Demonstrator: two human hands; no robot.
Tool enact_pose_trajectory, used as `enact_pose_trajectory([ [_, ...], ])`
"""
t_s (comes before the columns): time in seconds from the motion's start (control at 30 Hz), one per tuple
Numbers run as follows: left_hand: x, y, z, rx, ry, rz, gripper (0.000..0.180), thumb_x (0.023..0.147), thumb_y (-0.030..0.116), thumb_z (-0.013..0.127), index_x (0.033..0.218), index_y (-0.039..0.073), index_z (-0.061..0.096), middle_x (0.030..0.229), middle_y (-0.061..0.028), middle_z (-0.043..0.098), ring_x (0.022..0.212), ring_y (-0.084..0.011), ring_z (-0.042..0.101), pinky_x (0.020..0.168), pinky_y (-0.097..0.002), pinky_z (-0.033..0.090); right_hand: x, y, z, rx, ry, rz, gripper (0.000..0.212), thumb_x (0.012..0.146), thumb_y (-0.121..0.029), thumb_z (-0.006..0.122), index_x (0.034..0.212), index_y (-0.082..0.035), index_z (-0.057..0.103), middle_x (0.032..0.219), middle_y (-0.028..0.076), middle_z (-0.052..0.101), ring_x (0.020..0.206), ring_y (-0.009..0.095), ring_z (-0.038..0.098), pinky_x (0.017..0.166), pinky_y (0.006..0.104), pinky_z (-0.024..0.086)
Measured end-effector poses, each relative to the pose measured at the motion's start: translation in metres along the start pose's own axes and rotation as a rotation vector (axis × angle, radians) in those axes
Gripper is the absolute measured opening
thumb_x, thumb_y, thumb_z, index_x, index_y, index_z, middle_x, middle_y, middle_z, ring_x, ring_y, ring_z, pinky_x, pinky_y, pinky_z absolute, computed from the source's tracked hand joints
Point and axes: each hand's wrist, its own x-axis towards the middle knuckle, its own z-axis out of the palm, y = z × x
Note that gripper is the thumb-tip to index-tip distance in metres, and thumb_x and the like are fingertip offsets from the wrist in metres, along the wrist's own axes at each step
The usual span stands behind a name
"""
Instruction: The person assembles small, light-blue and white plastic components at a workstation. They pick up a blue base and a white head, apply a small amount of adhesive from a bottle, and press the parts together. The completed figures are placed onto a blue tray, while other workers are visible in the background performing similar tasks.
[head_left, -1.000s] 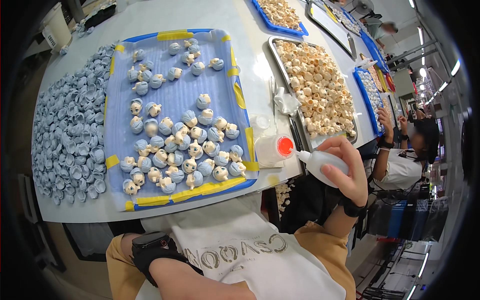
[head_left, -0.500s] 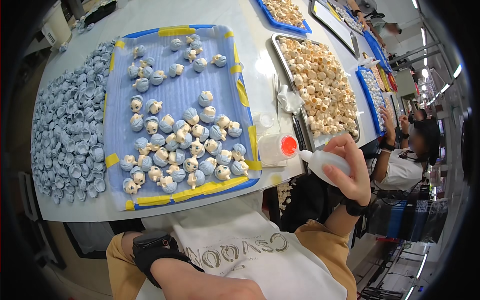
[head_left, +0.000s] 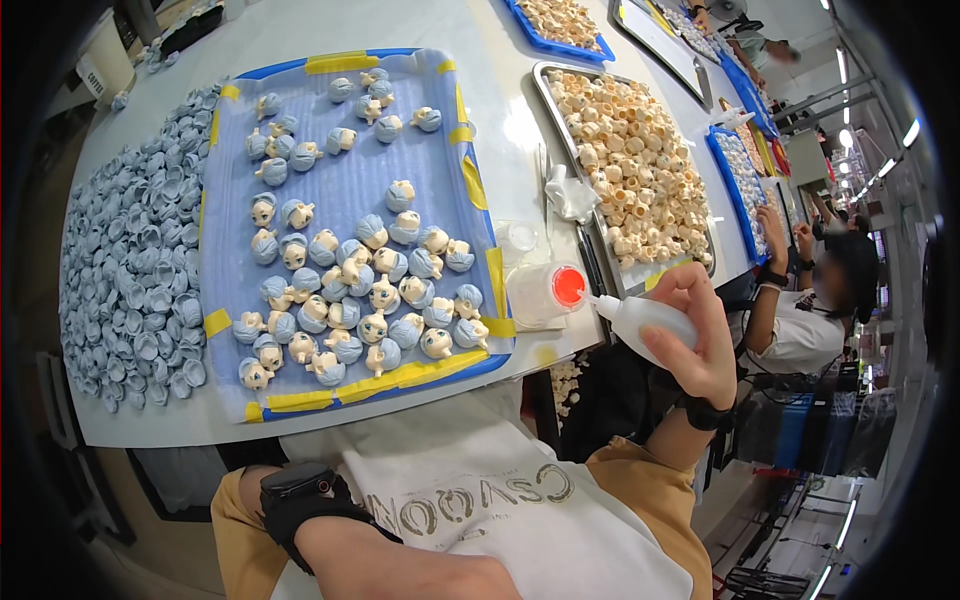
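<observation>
In my right hand (head_left: 695, 340) is a white squeeze bottle (head_left: 650, 327), held on its side with the fingers and thumb wrapped round it. Its thin nozzle points left and meets, or nearly meets, the red top (head_left: 568, 287) of a clear plastic jar (head_left: 530, 292) at the table's front edge. My left forearm (head_left: 370, 550) lies low across my lap, with a black wristband and watch (head_left: 300, 482); the fingers of that hand are hidden. Left of the jar, a blue tray (head_left: 350, 230) lined with film and yellow tape holds many small doll heads with light-blue hair.
A heap of light-blue hair shells (head_left: 140, 270) covers the table's left. A metal tray (head_left: 548, 95) of cream-coloured face parts stands beyond the jar, with tweezers (head_left: 546, 190) and a crumpled white wipe (head_left: 572, 195) beside it. At the right sits another person (head_left: 800, 330), hands raised.
The view has shifted slightly, so the table and trays appear a little further left. My right hand still grips the bottle with its nozzle at the red top.
</observation>
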Motion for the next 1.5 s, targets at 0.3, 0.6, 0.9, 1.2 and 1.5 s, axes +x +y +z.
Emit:
enact_pose_trajectory([
  [0.3, 0.0, -0.012, 0.002, 0.008, 0.029, 0.102, 0.041, 0.08, 0.011, 0.069, 0.115, -0.009, 0.056, 0.066, -0.0072, 0.059, 0.045, -0.0112, 0.043, 0.041, -0.0243, 0.035, -0.002, 0.0, 0.0, 0.014, -0.021, 0.015, 0.035, 0.076, -0.011, 0.061, 0.101, -0.004, 0.039, 0.082, 0.006, 0.055, 0.07, 0.008, 0.049, 0.061, 0.0202, 0.037],
  [0.6, 0.001, -0.007, 0.001, 0.041, 0.033, 0.103, 0.039, 0.082, 0.013, 0.067, 0.112, -0.009, 0.057, 0.074, -0.0124, 0.064, 0.045, -0.0128, 0.045, 0.04, -0.0248, 0.035, -0.004, 0.004, 0.001, 0.018, -0.019, -0.019, 0.036, 0.078, -0.01, 0.062, 0.104, -0.004, 0.038, 0.081, 0.008, 0.057, 0.069, 0.011, 0.052, 0.061, 0.0219, 0.039],
  [0.9, 0.0, -0.006, 0.004, 0.092, 0.079, 0.098, 0.034, 0.082, 0.013, 0.067, 0.107, -0.008, 0.06, 0.073, -0.0117, 0.063, 0.043, -0.0137, 0.045, 0.04, -0.0247, 0.035, -0.004, 0.003, 0.001, -0.016, -0.009, -0.044, 0.035, 0.078, -0.01, 0.062, 0.103, -0.003, 0.039, 0.079, 0.011, 0.06, 0.068, 0.013, 0.056, 0.061, 0.0238, 0.042],
  [1.2, 0.001, -0.004, 0.004, 0.1, 0.095, 0.111, 0.031, 0.082, 0.014, 0.067, 0.104, -0.007, 0.062, 0.074, -0.0112, 0.064, 0.044, -0.0137, 0.046, 0.04, -0.0249, 0.035, -0.005, 0.003, 0.001, 0.02, -0.03, 0.013, 0.036, 0.078, -0.009, 0.061, 0.104, -0.005, 0.037, 0.083, 0.006, 0.054, 0.07, 0.008, 0.048, 0.062, 0.0205, 0.037],
  [1.5, 0.0, -0.007, -0.009, 0.255, 0.043, 0.193, 0.028, 0.082, 0.013, 0.067, 0.101, -0.007, 0.063, 0.072, -0.0109, 0.063, 0.043, -0.0134, 0.045, 0.04, -0.0251, 0.034, -0.006, 0.005, 0.001, 0.019, -0.031, 0.009, 0.034, 0.079, -0.008, 0.06, 0.104, -0.004, 0.037, 0.081, 0.005, 0.054, 0.069, 0.008, 0.047, 0.061, 0.0203, 0.037],
])
